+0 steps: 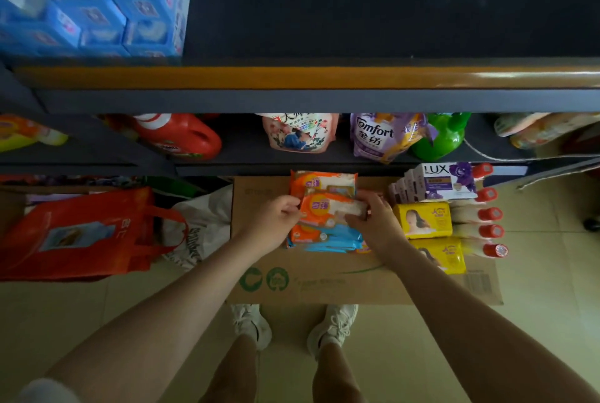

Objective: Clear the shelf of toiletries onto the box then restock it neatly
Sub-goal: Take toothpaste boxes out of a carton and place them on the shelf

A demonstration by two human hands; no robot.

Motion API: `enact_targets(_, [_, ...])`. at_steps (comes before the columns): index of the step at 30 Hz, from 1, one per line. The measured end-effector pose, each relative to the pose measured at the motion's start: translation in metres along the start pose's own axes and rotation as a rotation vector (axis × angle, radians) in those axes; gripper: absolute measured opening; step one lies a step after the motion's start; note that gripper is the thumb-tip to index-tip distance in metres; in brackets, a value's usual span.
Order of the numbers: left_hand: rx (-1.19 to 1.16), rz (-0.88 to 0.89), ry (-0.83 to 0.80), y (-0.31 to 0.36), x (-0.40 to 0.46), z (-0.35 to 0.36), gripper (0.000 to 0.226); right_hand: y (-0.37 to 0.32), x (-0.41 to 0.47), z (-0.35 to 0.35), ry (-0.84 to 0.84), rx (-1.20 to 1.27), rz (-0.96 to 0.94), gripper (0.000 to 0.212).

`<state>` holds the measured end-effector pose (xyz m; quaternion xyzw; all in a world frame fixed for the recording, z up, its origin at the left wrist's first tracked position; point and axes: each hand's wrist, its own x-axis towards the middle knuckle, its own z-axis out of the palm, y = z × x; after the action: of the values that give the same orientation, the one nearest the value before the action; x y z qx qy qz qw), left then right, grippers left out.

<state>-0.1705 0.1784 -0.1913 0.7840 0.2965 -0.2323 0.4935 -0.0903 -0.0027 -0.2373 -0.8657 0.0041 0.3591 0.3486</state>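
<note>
A flat cardboard box (324, 282) lies on the floor in front of the shelf. On it is a pile of orange and blue soap packs. My left hand (276, 217) and my right hand (373, 220) both grip the top orange soap pack (328, 209) by its two ends. To the right stand white LUX soap boxes (444, 181), two yellow soap packs (425, 219) and a row of red-capped bottles (490, 214). The top shelf (389, 6) above the orange rail is dark and bare on its right part.
Blue boxed goods (91, 3) fill the top shelf's left end. The lower shelf holds a red detergent jug (181, 136), a pink refill pouch (298, 133), a purple Comfort pouch (380, 138) and a green bottle (444, 136). A red tote bag (81, 233) sits on the left floor.
</note>
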Motion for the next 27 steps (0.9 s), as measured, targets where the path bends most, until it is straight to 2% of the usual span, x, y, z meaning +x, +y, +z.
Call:
enact_targets(3, [0.046,0.061,0.044,-0.004,-0.013,-0.020,0.032,-0.002,-0.002,0.000,0.091,-0.071,0.004,0.060])
enact_targets(5, [0.075,0.107,0.094,-0.008,-0.025,-0.040,0.030,-0.016,-0.010,-0.002,0.193,-0.151,-0.099,0.053])
enact_targets(8, [0.158,0.190,0.174,-0.013,-0.047,-0.080,0.028,-0.069,-0.034,-0.005,0.294,-0.152,-0.442,0.032])
enact_targets(11, [0.260,0.298,0.321,-0.011,-0.071,-0.126,0.028,-0.152,-0.063,-0.004,0.326,-0.064,-0.802,0.026])
enact_targets(13, [0.315,0.336,0.422,-0.008,-0.087,-0.156,0.030,-0.206,-0.075,0.002,0.340,-0.013,-0.968,0.022])
enact_targets(15, [0.353,0.385,0.520,-0.006,-0.099,-0.184,0.030,-0.254,-0.076,0.011,0.362,0.007,-1.039,0.024])
enact_targets(17, [0.387,0.423,0.578,-0.002,-0.109,-0.208,0.030,-0.296,-0.071,0.022,0.352,-0.061,-1.001,0.032])
enact_targets(20, [0.437,0.473,0.626,0.003,-0.120,-0.238,0.031,-0.348,-0.051,0.035,0.333,-0.202,-0.797,0.045])
enact_targets(22, [0.460,0.524,0.647,0.007,-0.125,-0.253,0.032,-0.374,-0.036,0.040,0.285,-0.173,-0.669,0.049])
enact_targets(27, [0.489,0.673,0.600,0.019,-0.123,-0.275,0.042,-0.386,-0.011,0.046,0.223,-0.298,-0.520,0.054])
